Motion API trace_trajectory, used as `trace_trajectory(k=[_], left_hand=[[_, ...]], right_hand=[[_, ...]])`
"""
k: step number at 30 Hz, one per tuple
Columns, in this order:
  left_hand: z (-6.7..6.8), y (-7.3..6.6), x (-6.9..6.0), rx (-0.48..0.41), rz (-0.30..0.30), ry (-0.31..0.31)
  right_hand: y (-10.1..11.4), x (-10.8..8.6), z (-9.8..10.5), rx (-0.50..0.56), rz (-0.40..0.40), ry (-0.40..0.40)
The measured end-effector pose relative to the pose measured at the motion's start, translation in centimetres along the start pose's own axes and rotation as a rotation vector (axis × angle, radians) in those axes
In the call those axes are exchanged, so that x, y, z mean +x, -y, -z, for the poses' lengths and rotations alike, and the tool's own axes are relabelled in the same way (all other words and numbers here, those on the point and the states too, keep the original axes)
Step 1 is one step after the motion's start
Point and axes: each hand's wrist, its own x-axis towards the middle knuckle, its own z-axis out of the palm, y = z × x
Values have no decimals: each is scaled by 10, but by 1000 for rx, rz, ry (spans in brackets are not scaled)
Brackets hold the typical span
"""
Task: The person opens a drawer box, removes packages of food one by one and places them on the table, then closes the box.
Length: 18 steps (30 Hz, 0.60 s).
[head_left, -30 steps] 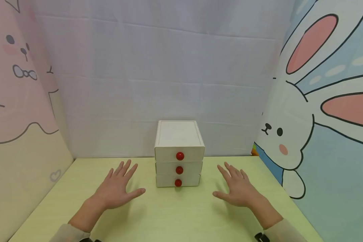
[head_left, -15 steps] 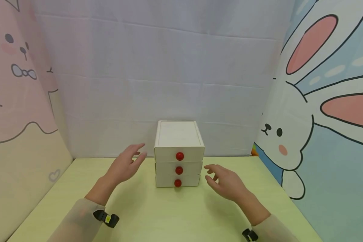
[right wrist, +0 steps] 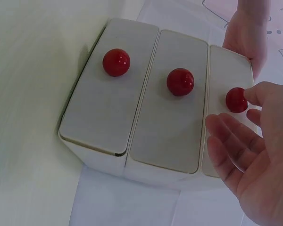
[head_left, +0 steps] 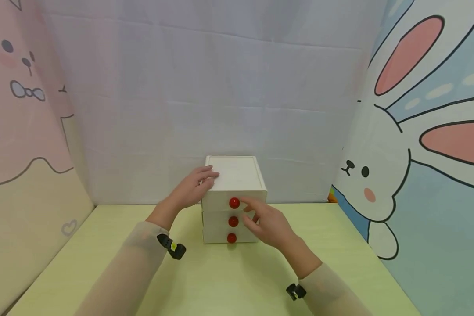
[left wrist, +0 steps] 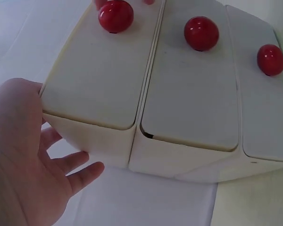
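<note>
A white three-drawer cabinet (head_left: pixel 237 173) stands on the table, its drawers closed, with a round red knob on each drawer front. My left hand (head_left: pixel 191 189) rests at its upper left edge, fingertips on the top; in the left wrist view that hand (left wrist: pixel 33 155) lies along the cabinet's side with fingers extended. Beside the top knob (head_left: pixel 234 202) is my right hand (head_left: pixel 269 223), index fingertip right at it. From the right wrist view, the right hand (right wrist: pixel 273 155) has loosely bent fingers in front of the top drawer; whether it touches the top knob (right wrist: pixel 236 100) is unclear.
The pale yellow-green table (head_left: pixel 205 281) reaches back to a white cloth (head_left: pixel 221 87). Printed cloths flank it, a pink and cream one (head_left: pixel 27 145) on the left and a blue rabbit one (head_left: pixel 434 228) on the right.
Both hands have moved inward from either side of the cabinet. My left hand has come onto its upper left edge, my right hand to the top knob. The drawers remain closed.
</note>
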Motion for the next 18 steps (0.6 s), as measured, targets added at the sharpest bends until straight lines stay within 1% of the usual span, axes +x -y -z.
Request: trace_trajectory(k=[2,5,8,12,14,18], left_hand=[[1,1,6,-57,14,34],[3,4,14,-115,30,50],[4,9,18,-131,40,49],[2,16,23,-148,22,68],[0,17,24,-157,16,74],[0,17,24,-169,23,71]], right_hand=[[2,6,-3,7,3,-1],[4,14,-7,15,-3,4],[3,19,-11,33,-23,10],[4,24,-14,62,-40,28],[5,26,-16,75,-51,33],[5,30,-20,90,-71,29]])
